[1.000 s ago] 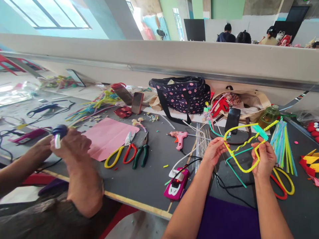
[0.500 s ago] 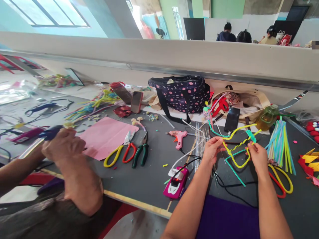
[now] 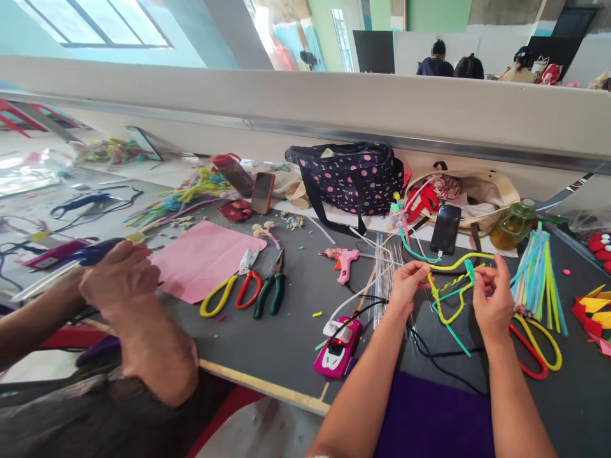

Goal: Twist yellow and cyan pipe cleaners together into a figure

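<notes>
Above a dark counter point(image 3: 281, 350) at right, fingers of the left hand point(image 3: 405, 287) pinch a yellow wire frame point(image 3: 447, 320), looking narrower than a moment ago, while those of the right hand point(image 3: 494, 302) seem to grip its green strip point(image 3: 470, 270), likely steadying that join.

We count: our two hands point(image 3: 408, 286) point(image 3: 495, 304) | one yellow frame point(image 3: 447, 321) | two pairs of scissors point(image 3: 245, 262) point(image 3: 558, 348) | one pair of pliers point(image 3: 277, 280) | one pink glue gun point(image 3: 345, 261) | one pink sheet point(image 3: 205, 264) | two bags point(image 3: 367, 191) point(image 3: 506, 187) | two phones point(image 3: 262, 193) point(image 3: 445, 230) beside them | one green-tinted bottle point(image 3: 512, 227)
</notes>
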The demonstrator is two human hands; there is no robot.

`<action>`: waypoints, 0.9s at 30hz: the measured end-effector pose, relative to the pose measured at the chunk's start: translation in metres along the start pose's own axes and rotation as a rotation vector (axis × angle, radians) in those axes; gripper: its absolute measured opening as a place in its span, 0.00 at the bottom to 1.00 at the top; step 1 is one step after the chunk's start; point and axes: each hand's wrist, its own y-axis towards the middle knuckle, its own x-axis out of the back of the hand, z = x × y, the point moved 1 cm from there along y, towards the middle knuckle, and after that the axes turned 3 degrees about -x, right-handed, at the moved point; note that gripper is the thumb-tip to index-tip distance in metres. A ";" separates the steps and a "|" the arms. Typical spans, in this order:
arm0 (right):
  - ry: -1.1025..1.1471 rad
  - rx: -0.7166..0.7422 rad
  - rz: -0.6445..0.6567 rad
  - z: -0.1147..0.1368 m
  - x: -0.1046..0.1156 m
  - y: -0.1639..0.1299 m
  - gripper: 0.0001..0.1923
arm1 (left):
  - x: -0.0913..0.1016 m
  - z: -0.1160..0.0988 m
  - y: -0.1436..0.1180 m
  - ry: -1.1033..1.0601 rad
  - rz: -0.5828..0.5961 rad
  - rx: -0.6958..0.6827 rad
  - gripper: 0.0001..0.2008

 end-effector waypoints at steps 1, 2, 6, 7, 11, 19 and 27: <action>-0.007 0.033 0.025 0.003 -0.001 -0.001 0.29 | 0.000 0.000 0.000 0.008 0.006 -0.003 0.17; -0.016 0.061 0.050 0.005 -0.002 -0.001 0.29 | 0.000 -0.001 -0.001 0.017 0.011 -0.006 0.17; -0.051 0.126 0.105 0.007 -0.008 -0.004 0.19 | -0.002 -0.002 -0.001 0.031 0.028 -0.015 0.17; -0.050 0.120 0.109 0.007 -0.009 -0.005 0.16 | -0.002 -0.003 -0.002 0.030 0.033 -0.016 0.17; 0.071 -0.015 0.055 0.009 -0.013 -0.010 0.17 | -0.003 -0.004 -0.002 0.036 0.047 -0.019 0.16; 0.175 0.006 -0.098 0.016 -0.008 -0.011 0.26 | -0.002 -0.004 -0.002 0.050 0.061 -0.021 0.15; 0.001 0.178 0.092 0.015 -0.009 -0.009 0.13 | -0.003 -0.004 -0.002 0.047 0.072 -0.035 0.15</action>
